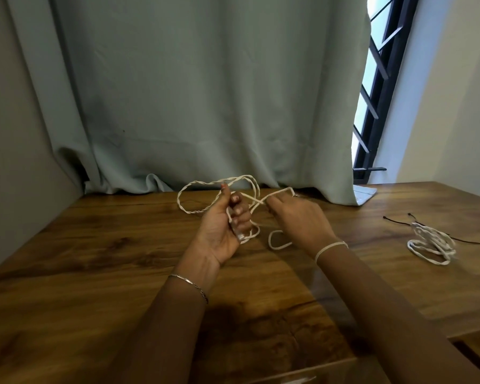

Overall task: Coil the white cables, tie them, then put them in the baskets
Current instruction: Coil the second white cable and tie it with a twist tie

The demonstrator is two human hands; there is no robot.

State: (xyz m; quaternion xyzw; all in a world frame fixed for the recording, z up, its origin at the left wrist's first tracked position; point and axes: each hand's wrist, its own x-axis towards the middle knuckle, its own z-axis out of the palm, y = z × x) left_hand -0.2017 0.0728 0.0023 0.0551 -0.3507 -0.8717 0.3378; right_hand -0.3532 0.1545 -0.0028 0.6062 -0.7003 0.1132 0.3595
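Both hands are closed on the white cable (178, 199), held just above the middle of the table (94, 245). The left hand (225, 223) has its fingers curled round a few gathered turns, thumb upright against them, and one wide twisted loop stands out to the left and far side of its grip. The right hand (297, 217) pinches a single strand narrowly between thumb and fingers, just right of the left hand. A short bend of that cable hangs below it towards the table.

By the look of it, coiling of this cable is partly done. Some turns are collected in the left hand, but the big loop and the loose strand are not yet drawn in, and no tie is on it.

Well apart on the right lies a second white cable (432, 245) in a loose heap, with thin black ties (396, 221) beside it and partly under it. Whether one is fastened round that heap I cannot tell. No basket shows, so stowing looks wholly ahead.

On the far side hangs a pale curtain (205, 92), with a barred window (377, 79) at its right edge.
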